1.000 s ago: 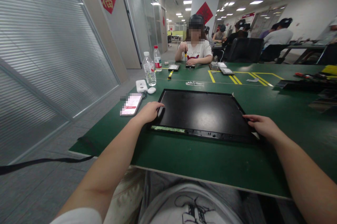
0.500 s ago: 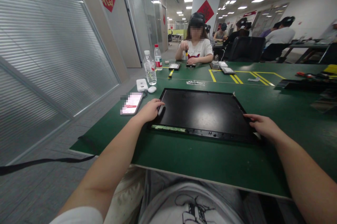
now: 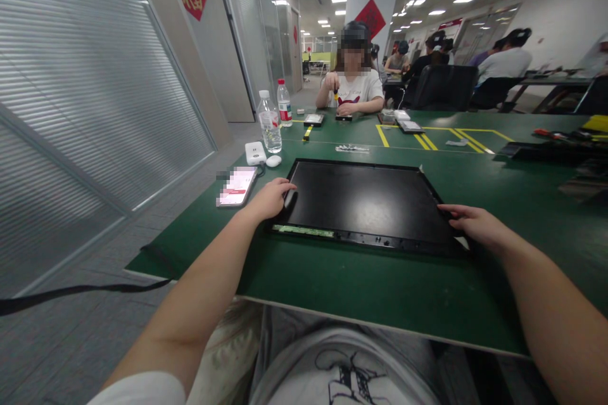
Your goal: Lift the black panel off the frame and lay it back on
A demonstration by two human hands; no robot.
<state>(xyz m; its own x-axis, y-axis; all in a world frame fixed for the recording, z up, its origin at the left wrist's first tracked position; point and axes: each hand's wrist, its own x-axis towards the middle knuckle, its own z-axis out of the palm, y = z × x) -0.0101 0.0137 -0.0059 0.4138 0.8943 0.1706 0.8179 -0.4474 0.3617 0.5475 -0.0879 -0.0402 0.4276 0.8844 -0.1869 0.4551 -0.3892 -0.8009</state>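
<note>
A large black flat screen panel (image 3: 363,202) lies face up on the green table (image 3: 361,284) in front of me. My left hand (image 3: 270,199) rests on the panel's left edge, its fingers curled over the rim. My right hand (image 3: 472,224) grips the panel's right edge near the front corner, fingers pointing inward across the frame. A thin green circuit strip (image 3: 304,231) shows along the panel's front edge.
A phone (image 3: 236,186), a white charger (image 3: 255,153), a white mouse-like object (image 3: 273,161) and two water bottles (image 3: 270,123) sit at the left. A person (image 3: 352,85) works across the table. Yellow tape lines (image 3: 427,141) and tools (image 3: 560,135) lie further right.
Both hands stay on the panel's edges. The view has shifted only slightly; nothing else has visibly moved.
</note>
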